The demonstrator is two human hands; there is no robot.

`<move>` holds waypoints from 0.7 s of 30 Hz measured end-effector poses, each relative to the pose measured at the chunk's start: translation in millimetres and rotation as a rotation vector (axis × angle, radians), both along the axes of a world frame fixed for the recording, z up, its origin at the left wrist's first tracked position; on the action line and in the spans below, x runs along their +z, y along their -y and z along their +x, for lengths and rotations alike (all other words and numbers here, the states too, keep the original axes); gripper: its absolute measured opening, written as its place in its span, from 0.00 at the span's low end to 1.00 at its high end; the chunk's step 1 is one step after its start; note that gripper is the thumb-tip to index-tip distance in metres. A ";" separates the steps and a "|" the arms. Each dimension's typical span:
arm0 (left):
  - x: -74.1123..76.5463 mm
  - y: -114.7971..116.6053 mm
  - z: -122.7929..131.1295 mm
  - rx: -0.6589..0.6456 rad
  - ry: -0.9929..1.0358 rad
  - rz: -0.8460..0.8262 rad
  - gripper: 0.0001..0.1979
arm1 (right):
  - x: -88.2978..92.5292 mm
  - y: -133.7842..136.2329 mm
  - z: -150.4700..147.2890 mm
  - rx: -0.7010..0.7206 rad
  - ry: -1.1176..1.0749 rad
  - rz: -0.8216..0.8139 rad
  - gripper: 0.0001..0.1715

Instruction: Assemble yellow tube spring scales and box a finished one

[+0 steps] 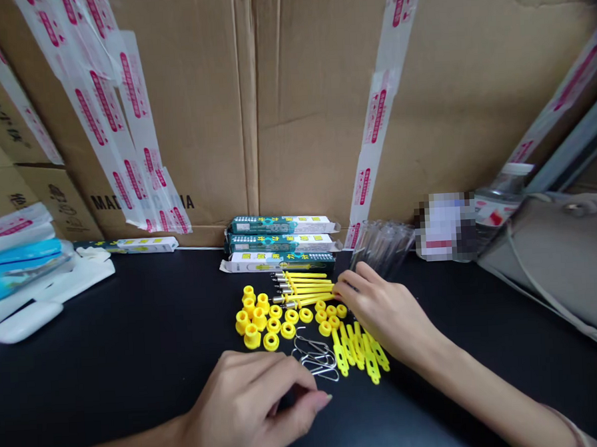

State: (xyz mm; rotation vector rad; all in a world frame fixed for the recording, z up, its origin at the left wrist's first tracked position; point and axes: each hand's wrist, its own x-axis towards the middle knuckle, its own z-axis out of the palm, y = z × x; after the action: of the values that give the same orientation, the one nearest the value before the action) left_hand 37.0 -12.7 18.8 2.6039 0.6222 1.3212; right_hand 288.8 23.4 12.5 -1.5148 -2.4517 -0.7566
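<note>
My left hand [267, 398] is low in the middle, fingers curled and thumb close to the index finger; nothing shows between them. Just beyond it lie several bent metal wire hooks [318, 362]. My right hand [383, 306] reaches over the right ends of several yellow rods with metal tips [301, 283]. Its fingers are bent; their tips are partly hidden, so a grip on a rod cannot be made out. Below its wrist lie flat yellow slotted strips [358, 350]. Yellow flanged caps [250, 313], rings [274, 325] and small yellow caps [328, 315] sit left of it.
Behind the parts are three stacked printed boxes [279, 241]. Clear plastic tubes [384, 242] stand beyond my right hand. A bottle [497, 196] and grey bag [561, 270] are at right. White and blue packages [25, 264] lie left. Large cardboard boxes [317, 116] wall off the back.
</note>
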 end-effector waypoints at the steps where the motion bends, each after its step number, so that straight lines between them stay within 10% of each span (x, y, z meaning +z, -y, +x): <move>1: -0.5 0.0 -0.5 0.005 -0.004 -0.004 0.21 | 1.1 0.7 -0.1 0.009 0.002 0.005 0.07; 15: -12.7 -3.6 -2.7 -0.009 -0.046 -0.133 0.22 | 13.2 17.6 -1.6 0.134 -0.466 0.029 0.14; 21: -7.0 -2.9 -4.5 -0.041 -0.055 -0.236 0.14 | -2.1 52.4 -46.4 0.346 -1.096 -0.452 0.08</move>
State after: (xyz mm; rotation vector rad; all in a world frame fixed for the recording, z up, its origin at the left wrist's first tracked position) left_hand 32.4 -9.8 11.8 2.4547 0.6838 1.0940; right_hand 242.4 -29.0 10.3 -1.0700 -1.9115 0.6030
